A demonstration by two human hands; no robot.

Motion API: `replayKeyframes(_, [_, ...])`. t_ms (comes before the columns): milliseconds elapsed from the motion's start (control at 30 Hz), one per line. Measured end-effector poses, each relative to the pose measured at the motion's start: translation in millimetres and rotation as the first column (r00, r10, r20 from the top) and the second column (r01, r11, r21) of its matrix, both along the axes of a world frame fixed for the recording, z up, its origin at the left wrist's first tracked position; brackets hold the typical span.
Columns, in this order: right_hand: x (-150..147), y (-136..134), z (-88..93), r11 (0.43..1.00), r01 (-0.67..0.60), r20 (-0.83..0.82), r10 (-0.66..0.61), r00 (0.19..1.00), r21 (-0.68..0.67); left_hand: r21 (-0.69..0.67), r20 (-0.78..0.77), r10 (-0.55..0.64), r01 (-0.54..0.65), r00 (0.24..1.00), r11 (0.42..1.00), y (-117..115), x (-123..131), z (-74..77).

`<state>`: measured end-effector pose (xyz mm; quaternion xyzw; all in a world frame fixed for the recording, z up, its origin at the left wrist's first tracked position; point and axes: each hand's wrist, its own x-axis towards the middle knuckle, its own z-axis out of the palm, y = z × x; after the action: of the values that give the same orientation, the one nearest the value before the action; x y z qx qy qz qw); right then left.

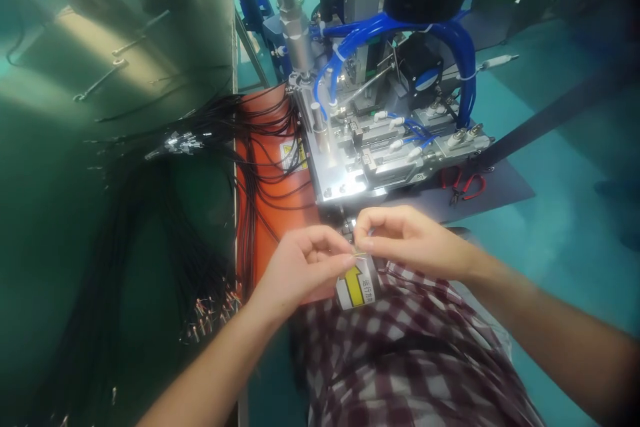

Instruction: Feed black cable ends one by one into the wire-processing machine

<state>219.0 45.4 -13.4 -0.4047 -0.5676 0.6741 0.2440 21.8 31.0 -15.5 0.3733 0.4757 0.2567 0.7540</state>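
Observation:
My left hand (313, 260) is closed in a pinch, thumb against forefinger, in front of the machine's near edge. Close against its fingertips, my right hand (400, 237) also pinches, with its fingers curled. A thin, pale yellowish sliver shows between the two hands, too small to name. Just below the fingertips is a white label (356, 290) with a yellow arrow and printed characters. Beyond the hands stands a metal machine (345, 173) with a bright plate, cylinders and blue air hoses (367, 30).
Black cables (250, 207) run over an orange surface (273, 203) onto the dark green table (145, 260) at left. Bundled cable ends (183, 142) and bare wire ends (213, 313) lie there. Red-handled cutters (463, 187) lie right of the machine. A checkered garment (400, 373) covers my lap.

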Motion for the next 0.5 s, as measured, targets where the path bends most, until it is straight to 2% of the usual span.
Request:
replayKeyframes(100, [-2.4, 2.5, -0.5, 0.99, -0.036, 0.04, 0.031, 0.999, 0.135, -0.029, 0.004, -0.011, 0.011, 1.0, 1.0, -0.5, 0.3, -1.6])
replayKeyframes(200, [-12.6, -2.7, -4.4, 0.947, 0.051, 0.104, -0.088, 0.991, 0.319, -0.013, -0.016, 0.072, -0.073, 0.997, 0.997, -1.1, 3.5, -4.6])
replayKeyframes(267, [-19.9, -7.0, -9.3, 0.916, 0.134, 0.108, -0.188, 0.976, 0.377, 0.017, -0.017, 0.157, -0.157, 0.987, 0.988, -1.5, 6.4, -6.0])
replayKeyframes(367, [-26.4, -11.7, -16.4, 0.915, 0.23, 0.069, -0.266, 0.961, 0.333, 0.048, -0.008, 0.231, -0.23, 0.973, 0.972, -2.5, 9.6, -6.6])
replayKeyframes(500, [-26.0, -16.4, -20.1, 0.909, 0.369, 0.051, -0.385, 0.921, 0.193, 0.043, -0.014, 0.249, -0.248, 0.968, 0.968, -4.2, 10.1, -6.0])
